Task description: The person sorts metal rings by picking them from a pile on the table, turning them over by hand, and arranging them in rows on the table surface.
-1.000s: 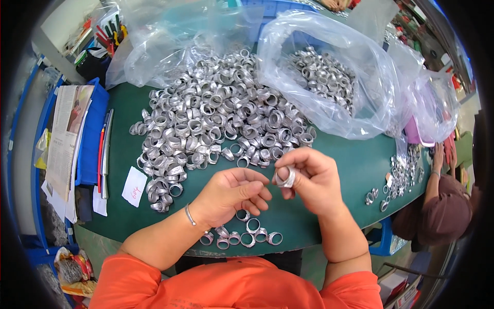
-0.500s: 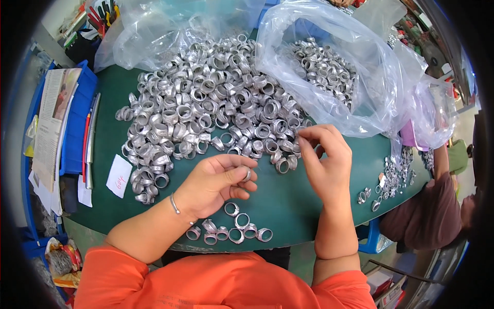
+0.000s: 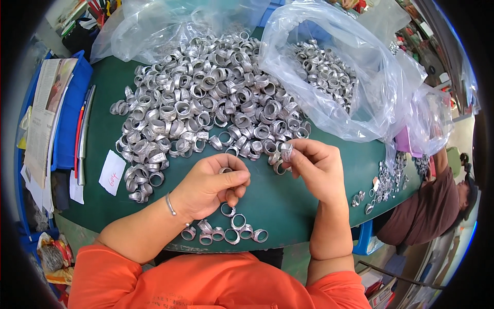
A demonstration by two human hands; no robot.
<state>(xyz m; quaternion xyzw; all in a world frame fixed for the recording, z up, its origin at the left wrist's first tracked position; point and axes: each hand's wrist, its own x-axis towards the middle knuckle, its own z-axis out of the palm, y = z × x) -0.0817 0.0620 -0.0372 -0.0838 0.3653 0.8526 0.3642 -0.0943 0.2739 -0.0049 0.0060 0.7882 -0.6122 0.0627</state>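
Observation:
A big heap of silver-grey metal rings (image 3: 206, 87) covers the middle of the green table. At its near edge, my right hand (image 3: 319, 167) pinches one chunky ring (image 3: 286, 151) between thumb and fingertips. My left hand (image 3: 208, 185) is closed, its fingers curled in, and part of a ring (image 3: 225, 170) shows between thumb and forefinger; the rest is hidden by the fingers. Close to my body, below the left hand, lies a small group of several separate rings (image 3: 232, 236).
An open clear plastic bag (image 3: 370, 98) with more rings stands back right. At left are a blue bin (image 3: 69, 123), a paper slip (image 3: 111, 172) and a metal rod (image 3: 85, 134). Smaller rings (image 3: 383, 185) lie at right, where another person (image 3: 422, 211) sits.
My right hand, which was reaching at the heap's edge, now holds a ring and has come slightly nearer. The left fingers have curled further in around their ring. The view has shifted slightly.

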